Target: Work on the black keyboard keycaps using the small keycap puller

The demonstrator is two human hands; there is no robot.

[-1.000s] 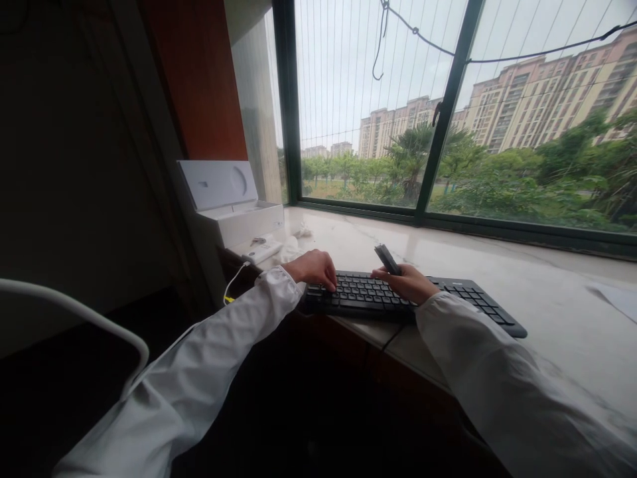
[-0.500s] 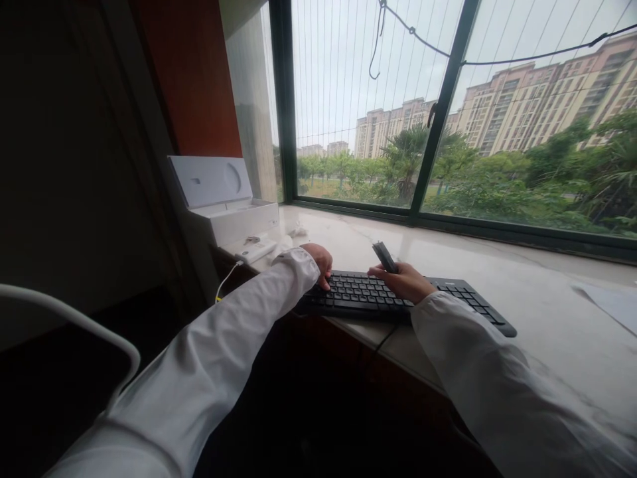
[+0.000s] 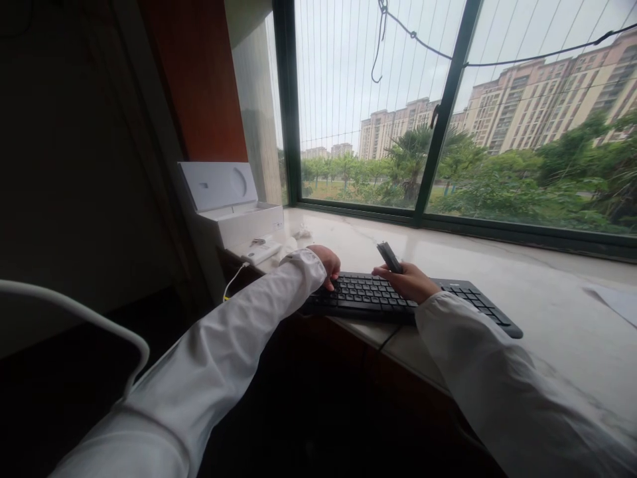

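A black keyboard lies along the front edge of the pale sill. My left hand is bent over its left part, with a finger or thumb down on the keys and the other fingers curled at the far edge. My right hand hovers over the right half, closed round a short dark bar-shaped tool. That tool points up and to the left, with a small lighter tip whose kind I cannot make out. The right hand and sleeve hide some keys.
An open white box stands at the sill's left end. Before it lie a white device with a cable and some crumpled clear plastic. Paper rests at the right. A green-framed window closes the back.
The whole view has shifted slightly to the right. Both hands keep nearly the same pose over the keyboard, and the dark tool stays in my right hand.
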